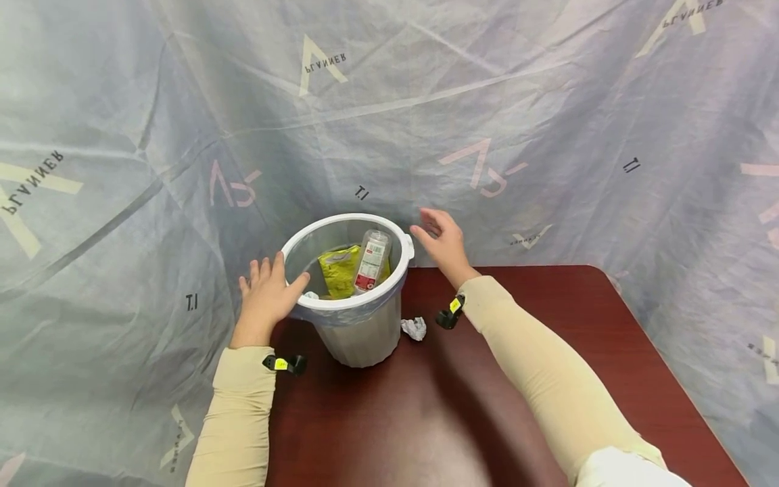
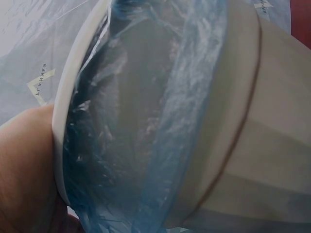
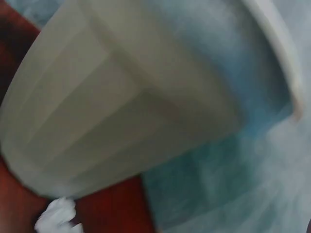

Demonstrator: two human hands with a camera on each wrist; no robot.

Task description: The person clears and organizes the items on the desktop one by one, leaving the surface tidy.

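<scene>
A grey trash can (image 1: 359, 341) with a white rim (image 1: 341, 304) stands on the table, lined with a translucent bluish bag (image 2: 146, 107). In it lie a yellow wrapper (image 1: 337, 274) and a clear plastic bottle (image 1: 372, 260) with a red and white label. My left hand (image 1: 266, 297) rests against the left side of the rim, its fingers spread and the thumb reaching over the edge. Just off the rim's right side, my right hand (image 1: 445, 245) holds nothing, fingers loosely bent. In the right wrist view, the can (image 3: 97, 107) appears blurred and that hand is mostly out of sight.
A crumpled piece of white paper (image 1: 414, 329) lies on the dark red table (image 1: 389, 419), close to the can's right base. Grey printed sheeting (image 1: 389, 101) hangs behind and on both sides of the table.
</scene>
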